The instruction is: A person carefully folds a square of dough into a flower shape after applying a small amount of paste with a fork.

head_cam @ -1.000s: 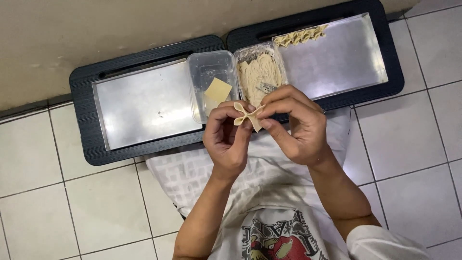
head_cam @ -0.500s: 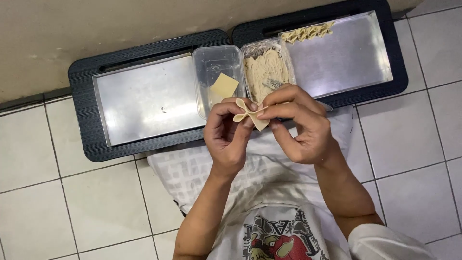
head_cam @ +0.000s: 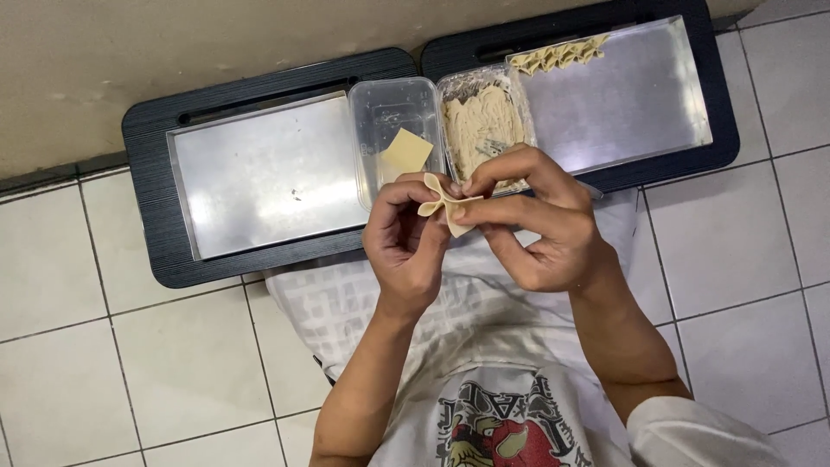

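Note:
My left hand (head_cam: 405, 244) and my right hand (head_cam: 540, 227) meet in the middle of the view, both pinching a small pale dumpling wrapper (head_cam: 441, 199) that is folded and pleated between the fingertips. Just beyond the hands stand two clear plastic tubs side by side: the left tub (head_cam: 393, 112) holds a square yellow wrapper (head_cam: 406, 152), the right tub (head_cam: 471, 86) holds a pale filling (head_cam: 481, 124) with a utensil partly hidden behind my right fingers.
Two black trays with metal sheets lie against the wall: the left tray (head_cam: 259, 173) is bare, the right tray (head_cam: 631, 95) carries a row of folded dumplings (head_cam: 560, 54) at its far edge. A white checked cloth (head_cam: 346, 303) covers my lap on the tiled floor.
Both hands have kept pinching the wrapper, working its folds slightly tighter. The camera has shifted a little; the trays and tubs have not moved.

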